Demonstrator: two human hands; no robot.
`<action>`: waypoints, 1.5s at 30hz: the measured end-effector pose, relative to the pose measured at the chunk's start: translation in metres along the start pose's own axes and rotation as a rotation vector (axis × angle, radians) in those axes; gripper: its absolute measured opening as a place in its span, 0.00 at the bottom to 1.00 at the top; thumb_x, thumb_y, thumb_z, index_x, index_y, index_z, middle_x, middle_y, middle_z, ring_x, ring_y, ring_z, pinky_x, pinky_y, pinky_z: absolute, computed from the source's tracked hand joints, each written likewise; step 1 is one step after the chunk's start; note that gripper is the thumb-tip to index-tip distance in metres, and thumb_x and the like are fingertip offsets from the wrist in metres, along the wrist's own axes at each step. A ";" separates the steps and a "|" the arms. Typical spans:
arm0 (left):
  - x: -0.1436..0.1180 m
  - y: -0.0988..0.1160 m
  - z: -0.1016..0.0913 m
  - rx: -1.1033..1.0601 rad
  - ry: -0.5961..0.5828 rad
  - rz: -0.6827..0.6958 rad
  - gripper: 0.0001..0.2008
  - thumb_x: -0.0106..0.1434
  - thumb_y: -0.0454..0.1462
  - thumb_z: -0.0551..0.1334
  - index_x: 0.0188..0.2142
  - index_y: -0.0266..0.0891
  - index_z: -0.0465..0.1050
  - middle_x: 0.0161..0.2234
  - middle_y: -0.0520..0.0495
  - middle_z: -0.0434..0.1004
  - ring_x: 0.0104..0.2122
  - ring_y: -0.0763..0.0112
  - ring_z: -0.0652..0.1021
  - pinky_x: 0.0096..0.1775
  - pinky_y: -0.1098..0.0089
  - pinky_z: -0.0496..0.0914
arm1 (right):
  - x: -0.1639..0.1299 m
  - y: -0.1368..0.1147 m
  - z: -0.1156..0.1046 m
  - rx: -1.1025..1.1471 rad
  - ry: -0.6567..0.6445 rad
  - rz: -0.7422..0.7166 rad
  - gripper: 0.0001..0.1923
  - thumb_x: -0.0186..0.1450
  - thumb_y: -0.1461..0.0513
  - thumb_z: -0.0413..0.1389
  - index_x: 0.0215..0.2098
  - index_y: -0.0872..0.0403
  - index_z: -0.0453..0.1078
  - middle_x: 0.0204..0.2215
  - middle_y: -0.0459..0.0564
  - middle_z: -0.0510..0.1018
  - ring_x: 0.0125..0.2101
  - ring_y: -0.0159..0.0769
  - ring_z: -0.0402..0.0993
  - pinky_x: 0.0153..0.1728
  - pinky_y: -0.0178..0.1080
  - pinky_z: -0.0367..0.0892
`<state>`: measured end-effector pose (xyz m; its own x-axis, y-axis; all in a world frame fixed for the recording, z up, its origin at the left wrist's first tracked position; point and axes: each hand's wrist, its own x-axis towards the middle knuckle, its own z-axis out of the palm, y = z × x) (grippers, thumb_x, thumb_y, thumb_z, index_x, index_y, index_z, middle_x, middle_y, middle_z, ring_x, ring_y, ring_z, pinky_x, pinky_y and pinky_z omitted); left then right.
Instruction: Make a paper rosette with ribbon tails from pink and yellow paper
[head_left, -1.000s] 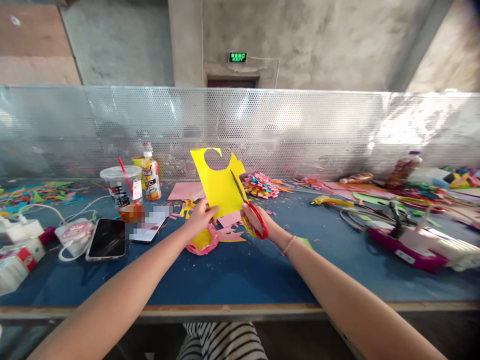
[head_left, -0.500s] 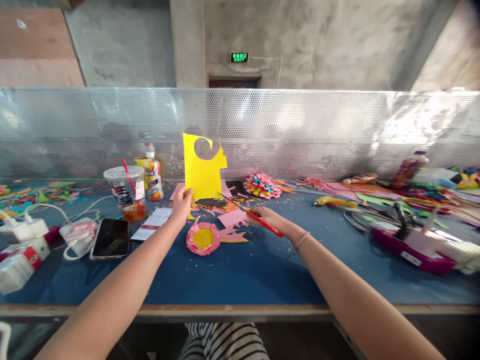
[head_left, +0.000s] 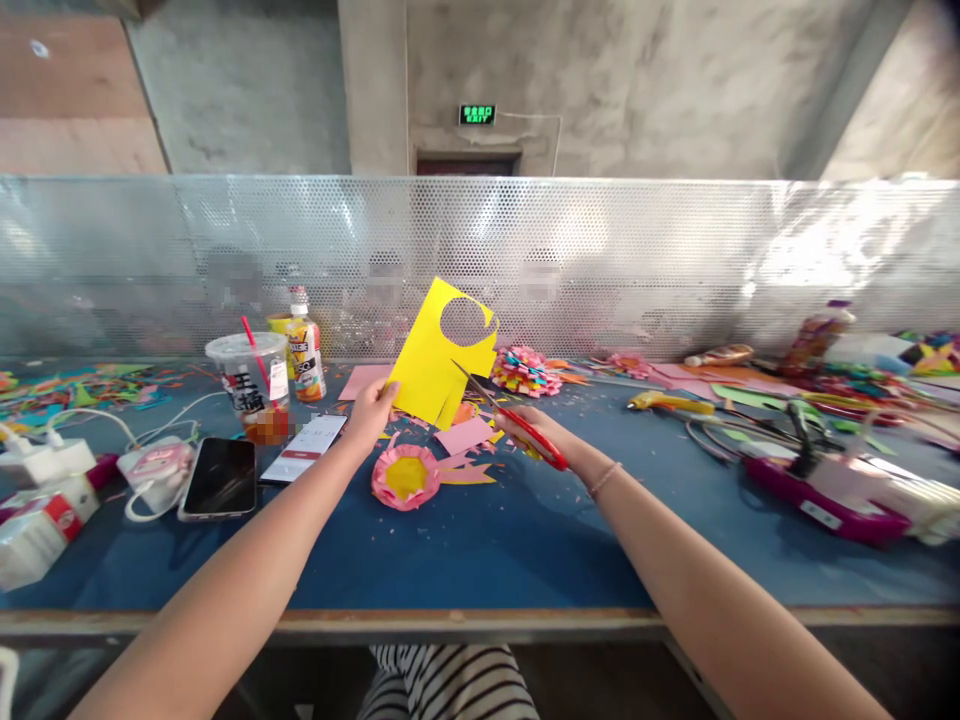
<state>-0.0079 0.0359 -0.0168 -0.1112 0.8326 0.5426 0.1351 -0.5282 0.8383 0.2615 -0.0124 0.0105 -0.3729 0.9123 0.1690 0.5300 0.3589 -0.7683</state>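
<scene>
My left hand (head_left: 372, 408) pinches the lower left edge of a yellow paper sheet (head_left: 421, 372), held up tilted above the table. The sheet has a round hole near its top and a slit running up from its lower edge. My right hand (head_left: 536, 428) is closed around red-handled scissors (head_left: 534, 436), whose blades point up and left at the slit in the paper. Below the sheet lies a pink paper rosette (head_left: 381, 482) with a yellow centre and ribbon tails. Behind the scissors sits a multicoloured paper pompom (head_left: 526, 372).
At left stand a plastic cup (head_left: 241, 385) with a red straw and a drink bottle (head_left: 306, 355). Two phones, a dark one (head_left: 220, 478) and a lit one (head_left: 306, 447), lie nearby. A yellow glue gun (head_left: 670, 403) and a purple power strip (head_left: 829, 512) are at right. A perforated metal screen (head_left: 637, 240) runs behind.
The yellow sheet has tilted clockwise and shifted right with my left hand. The scissor blades have moved up, and a slit now shows in the sheet's lower edge.
</scene>
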 end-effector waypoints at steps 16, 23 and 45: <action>0.002 0.001 0.001 0.006 -0.065 0.006 0.14 0.53 0.46 0.61 0.28 0.36 0.70 0.15 0.55 0.63 0.14 0.78 0.63 0.19 0.74 0.65 | 0.000 0.001 0.000 -0.020 -0.002 0.029 0.26 0.53 0.41 0.49 0.24 0.56 0.61 0.17 0.43 0.63 0.18 0.26 0.58 0.19 0.32 0.54; 0.001 0.005 -0.002 -0.007 -0.090 -0.044 0.15 0.53 0.46 0.60 0.31 0.35 0.70 0.19 0.53 0.67 0.15 0.79 0.65 0.17 0.78 0.62 | 0.003 0.002 -0.003 -0.190 0.019 -0.007 0.26 0.53 0.41 0.48 0.20 0.56 0.59 0.16 0.43 0.62 0.18 0.27 0.57 0.19 0.32 0.51; 0.009 -0.015 -0.006 -0.050 -0.029 -0.100 0.15 0.52 0.45 0.60 0.31 0.35 0.69 0.19 0.55 0.65 0.15 0.80 0.65 0.20 0.75 0.66 | 0.010 0.018 -0.003 -0.461 0.028 -0.041 0.22 0.57 0.45 0.48 0.32 0.56 0.63 0.31 0.52 0.72 0.29 0.35 0.67 0.30 0.35 0.61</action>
<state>-0.0166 0.0505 -0.0245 -0.0933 0.8854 0.4553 0.0750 -0.4497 0.8900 0.2698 0.0040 0.0000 -0.3835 0.8981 0.2153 0.8008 0.4395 -0.4070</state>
